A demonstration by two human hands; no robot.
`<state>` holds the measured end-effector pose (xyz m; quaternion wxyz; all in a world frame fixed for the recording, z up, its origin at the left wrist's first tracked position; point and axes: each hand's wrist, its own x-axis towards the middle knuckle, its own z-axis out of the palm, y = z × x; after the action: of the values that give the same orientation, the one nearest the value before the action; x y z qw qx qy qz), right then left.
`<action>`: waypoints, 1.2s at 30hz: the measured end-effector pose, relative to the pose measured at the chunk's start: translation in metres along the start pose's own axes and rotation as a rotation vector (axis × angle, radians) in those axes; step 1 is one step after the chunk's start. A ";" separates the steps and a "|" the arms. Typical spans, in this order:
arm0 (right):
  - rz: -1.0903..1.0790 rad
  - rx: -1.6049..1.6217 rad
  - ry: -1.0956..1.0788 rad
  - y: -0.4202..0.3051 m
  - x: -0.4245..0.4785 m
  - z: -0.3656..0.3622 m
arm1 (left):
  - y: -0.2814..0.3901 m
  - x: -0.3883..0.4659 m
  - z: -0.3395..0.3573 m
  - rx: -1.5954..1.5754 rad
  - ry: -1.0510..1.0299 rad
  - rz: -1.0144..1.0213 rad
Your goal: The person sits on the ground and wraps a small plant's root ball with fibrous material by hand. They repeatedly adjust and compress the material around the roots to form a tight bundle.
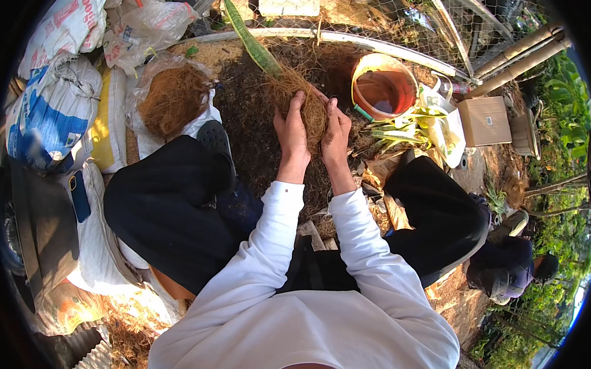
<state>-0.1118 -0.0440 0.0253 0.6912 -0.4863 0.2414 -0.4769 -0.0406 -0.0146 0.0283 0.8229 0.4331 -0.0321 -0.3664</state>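
Note:
Between my two hands is a ball of brown coir fibre (pixel 314 116), pressed from both sides. A single snake plant leaf (pixel 252 43), green with pale edges, rises out of its far end and leans to the upper left. My left hand (pixel 292 131) wraps the ball's left side, thumb on top. On the right side, my right hand (pixel 336 134) cups it, with soil on the fingers. The underside of the ball is hidden. Dark soil (pixel 247 122) lies on the ground beneath.
Loose coir in a plastic bag (pixel 175 98) sits at left, near filled sacks (pixel 54 115) and a phone (pixel 79 197). At right stand an orange bucket (pixel 385 86), cut snake plant leaves (pixel 401 132) and a cardboard box (pixel 484 122). Wire fencing (pixel 392 10) runs behind. Another person (pixel 506 265) crouches far right.

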 end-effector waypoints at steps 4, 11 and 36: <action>-0.081 -0.115 0.096 0.004 -0.002 0.006 | 0.004 -0.005 0.003 0.128 -0.005 0.097; -0.359 -0.349 0.083 0.012 -0.003 0.002 | 0.008 -0.010 0.007 0.373 0.029 0.130; -0.217 -0.999 0.038 -0.037 0.026 0.026 | -0.009 -0.017 -0.010 1.044 -0.167 0.838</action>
<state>-0.0958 -0.0585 0.0725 0.3161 -0.7708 0.4007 -0.3812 -0.0542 -0.0003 0.0202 0.5730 0.6952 -0.4338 0.0151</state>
